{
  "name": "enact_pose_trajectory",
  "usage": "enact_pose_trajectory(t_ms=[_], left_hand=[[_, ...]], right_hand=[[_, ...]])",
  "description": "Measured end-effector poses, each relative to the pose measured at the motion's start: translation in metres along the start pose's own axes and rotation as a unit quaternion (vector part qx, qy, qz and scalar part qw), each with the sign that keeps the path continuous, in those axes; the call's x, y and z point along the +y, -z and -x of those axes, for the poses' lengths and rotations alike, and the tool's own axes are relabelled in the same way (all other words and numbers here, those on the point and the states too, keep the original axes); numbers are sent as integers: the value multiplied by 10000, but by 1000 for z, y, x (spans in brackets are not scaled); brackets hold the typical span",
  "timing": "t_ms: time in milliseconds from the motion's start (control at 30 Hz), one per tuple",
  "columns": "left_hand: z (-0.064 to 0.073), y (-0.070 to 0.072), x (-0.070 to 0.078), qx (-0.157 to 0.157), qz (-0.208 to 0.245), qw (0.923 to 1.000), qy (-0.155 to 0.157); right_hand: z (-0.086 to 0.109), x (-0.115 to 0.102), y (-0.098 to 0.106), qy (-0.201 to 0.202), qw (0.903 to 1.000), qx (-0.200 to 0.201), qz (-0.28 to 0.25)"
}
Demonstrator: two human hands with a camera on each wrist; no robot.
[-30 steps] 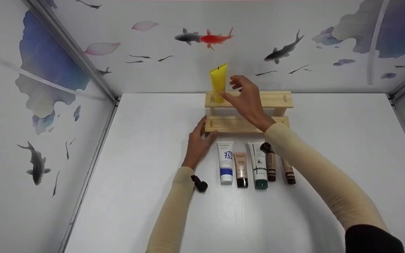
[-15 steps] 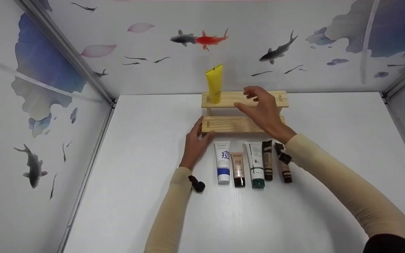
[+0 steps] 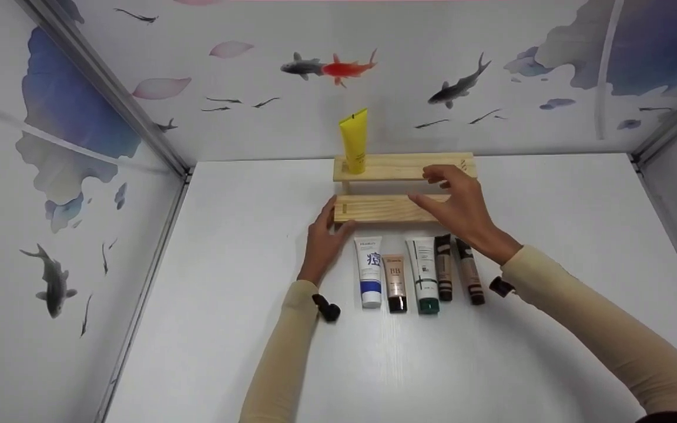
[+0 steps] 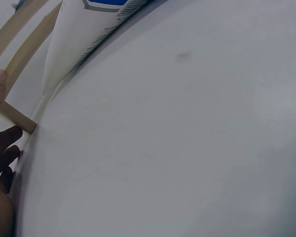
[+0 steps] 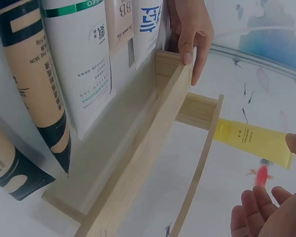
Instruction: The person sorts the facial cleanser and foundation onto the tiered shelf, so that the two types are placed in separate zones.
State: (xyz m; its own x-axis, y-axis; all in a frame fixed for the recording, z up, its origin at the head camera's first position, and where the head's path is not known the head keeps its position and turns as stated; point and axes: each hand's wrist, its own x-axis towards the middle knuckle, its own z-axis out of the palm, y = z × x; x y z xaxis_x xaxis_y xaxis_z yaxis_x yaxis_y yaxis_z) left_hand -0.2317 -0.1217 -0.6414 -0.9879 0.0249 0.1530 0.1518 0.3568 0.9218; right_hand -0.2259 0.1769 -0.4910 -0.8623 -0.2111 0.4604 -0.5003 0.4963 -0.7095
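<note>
A yellow tube point(image 3: 354, 144) stands upright on its cap at the left end of the upper board of a two-step wooden rack point(image 3: 391, 209). My left hand point(image 3: 322, 242) holds the left end of the rack's lower board, thumb at the front and fingers round the end; the right wrist view shows this left hand point(image 5: 190, 29) too. My right hand point(image 3: 462, 205) hovers over the rack's right part, thumb and fingers apart, holding nothing. It hides the right end of the lower board.
In front of the rack several tubes lie in a row: a white-and-blue tube point(image 3: 369, 271), a small BB cream tube point(image 3: 395, 283), a white-and-green tube point(image 3: 424, 275) and two brown-and-black tubes, one slanted point(image 3: 470, 271). A printed wall point(image 3: 244, 129) rises behind the table.
My right hand has let go of the yellow tube, which now stands on the upper board, and has moved right and toward me. My left hand has stayed at the rack's end.
</note>
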Motion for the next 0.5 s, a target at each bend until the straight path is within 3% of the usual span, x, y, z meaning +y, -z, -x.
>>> enact_pose_trajectory(t_ms=[267, 500], left_hand=[[-1, 0, -3, 17, 14, 9999, -120], [-1, -1, -2, 15, 28, 9998, -200]], right_hand=[[27, -1, 6, -101, 9998, -193, -6], [54, 2, 4, -430, 9982, -420, 86]])
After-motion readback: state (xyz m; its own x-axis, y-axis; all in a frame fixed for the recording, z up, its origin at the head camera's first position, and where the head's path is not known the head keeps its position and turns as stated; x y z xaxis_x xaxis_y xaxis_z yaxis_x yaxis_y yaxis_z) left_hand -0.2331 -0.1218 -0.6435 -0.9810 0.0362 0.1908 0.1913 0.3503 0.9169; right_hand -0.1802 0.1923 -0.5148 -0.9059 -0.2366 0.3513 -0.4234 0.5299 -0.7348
